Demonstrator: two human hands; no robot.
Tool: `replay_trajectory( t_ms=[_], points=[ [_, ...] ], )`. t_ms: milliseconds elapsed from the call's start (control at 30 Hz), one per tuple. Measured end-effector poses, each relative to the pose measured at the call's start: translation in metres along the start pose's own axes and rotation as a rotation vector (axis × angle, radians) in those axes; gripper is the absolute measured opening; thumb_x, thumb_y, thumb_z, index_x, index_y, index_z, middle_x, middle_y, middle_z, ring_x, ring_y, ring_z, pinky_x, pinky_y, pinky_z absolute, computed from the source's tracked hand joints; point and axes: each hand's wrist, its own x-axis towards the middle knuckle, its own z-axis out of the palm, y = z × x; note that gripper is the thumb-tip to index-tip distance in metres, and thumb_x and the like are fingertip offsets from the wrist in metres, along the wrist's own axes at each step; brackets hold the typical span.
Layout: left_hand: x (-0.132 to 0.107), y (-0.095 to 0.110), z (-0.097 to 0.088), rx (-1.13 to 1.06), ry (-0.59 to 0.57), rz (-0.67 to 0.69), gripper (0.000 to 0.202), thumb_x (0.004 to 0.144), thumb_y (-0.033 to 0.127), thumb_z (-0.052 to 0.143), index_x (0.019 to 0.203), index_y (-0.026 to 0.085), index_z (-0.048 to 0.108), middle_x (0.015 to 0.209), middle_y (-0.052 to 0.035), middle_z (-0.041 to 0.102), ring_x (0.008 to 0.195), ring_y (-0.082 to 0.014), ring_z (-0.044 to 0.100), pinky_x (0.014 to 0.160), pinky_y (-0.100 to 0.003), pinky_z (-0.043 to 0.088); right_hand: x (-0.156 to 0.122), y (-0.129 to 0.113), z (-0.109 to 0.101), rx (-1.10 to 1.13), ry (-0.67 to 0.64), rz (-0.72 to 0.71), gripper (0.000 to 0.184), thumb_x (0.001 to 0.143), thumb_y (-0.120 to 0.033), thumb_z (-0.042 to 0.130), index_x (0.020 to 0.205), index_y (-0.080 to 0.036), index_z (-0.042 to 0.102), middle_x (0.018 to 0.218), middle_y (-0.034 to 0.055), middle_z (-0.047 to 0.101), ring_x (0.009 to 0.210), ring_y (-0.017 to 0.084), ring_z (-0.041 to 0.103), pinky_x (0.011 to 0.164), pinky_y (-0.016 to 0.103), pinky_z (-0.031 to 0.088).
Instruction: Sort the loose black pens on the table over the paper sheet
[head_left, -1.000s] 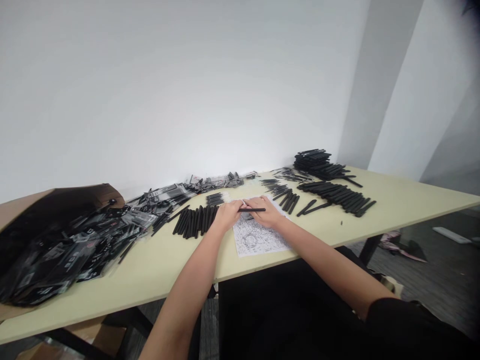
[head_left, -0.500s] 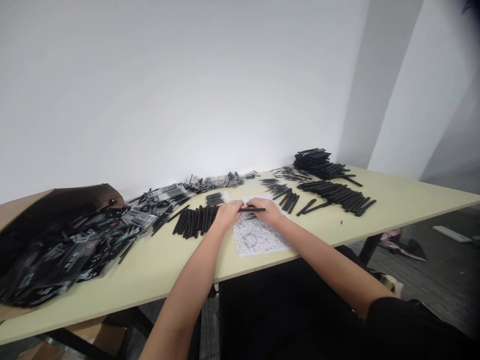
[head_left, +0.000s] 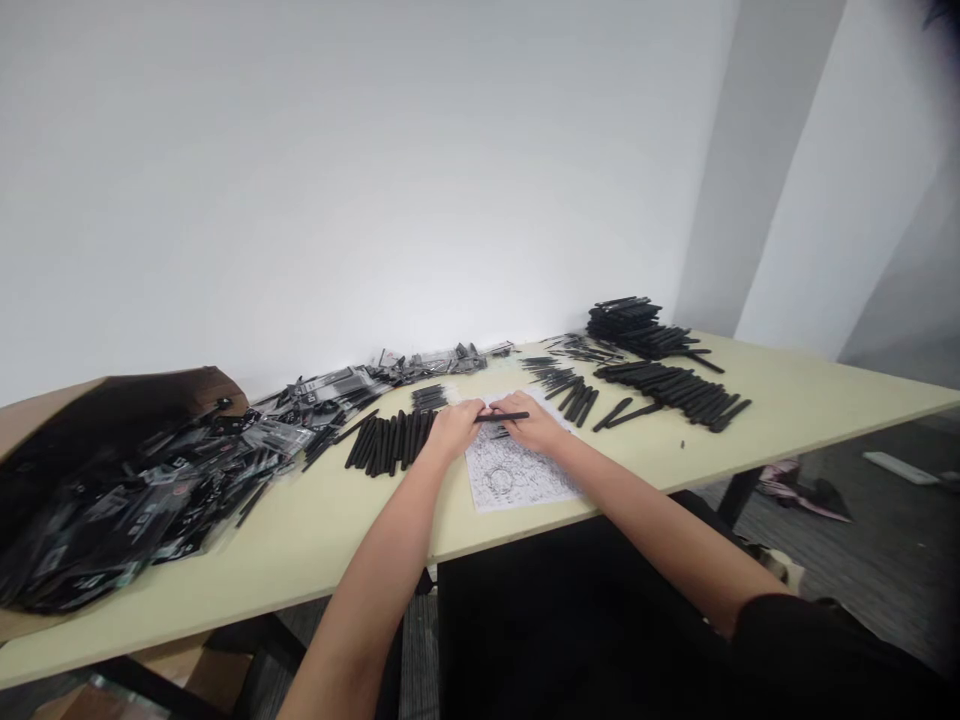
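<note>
Two hands work together over one slim black rod [head_left: 501, 416], possibly a pen body, which lies level across the gap between them, just above a printed paper sheet [head_left: 517, 470]. The right hand [head_left: 531, 426] has its fingers closed narrowly on the rod's right part. The left hand [head_left: 454, 429] curls its fingers [head_left: 471, 409] in close to the rod's left end, though whether they grip it or only touch it cannot be told from this view.

The step in hand looks like handling this single rod over the sheet. Its thin shape calls for a firm, narrow pinch in any next move, and the loose rods nearby leave little room on either side.

Just left of the hands lies a tight row of roughly twenty black rods [head_left: 390, 443], with a small flat stack of black pieces [head_left: 430, 398] behind it. To the right, about ten rods fan out [head_left: 570, 395], two lie loose [head_left: 626, 414], and a longer row of perhaps twenty or more [head_left: 667, 392] follows. A tall pile [head_left: 634, 327] stands at the far corner of the pale tabletop [head_left: 817, 382]. Dozens of clear plastic packets [head_left: 345, 385] spread along the wall side and spill from a cardboard box [head_left: 52, 415] at the far left, too many to count.
</note>
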Motion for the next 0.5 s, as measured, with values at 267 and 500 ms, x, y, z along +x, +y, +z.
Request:
replay_trajectory(
  t_ms=[267,500],
  points=[
    [0.0,0.0,0.001,0.019,0.013,0.014,0.031,0.099,0.038,0.033,0.098,0.022,0.06,0.094,-0.0056,0.069,0.084,-0.0191,0.065,0.069,-0.025,0.043,0.003,-0.005,-0.007,0.052,0.062,0.039,0.018,0.088,-0.013,0.043,0.085,-0.018,0.06,0.084,0.0064,0.061,0.076,0.018,0.051,0.072,0.029,0.039],
    [0.0,0.002,0.001,-0.006,0.007,0.027,0.028,0.098,0.035,0.035,0.1,0.022,0.06,0.097,-0.0057,0.068,0.086,-0.0181,0.065,0.072,-0.024,0.044,0.0,-0.009,-0.005,0.035,0.023,0.262,0.014,0.09,-0.019,0.043,0.091,-0.022,0.056,0.093,0.0028,0.061,0.074,0.015,0.053,0.061,0.024,0.036]
  ],
)
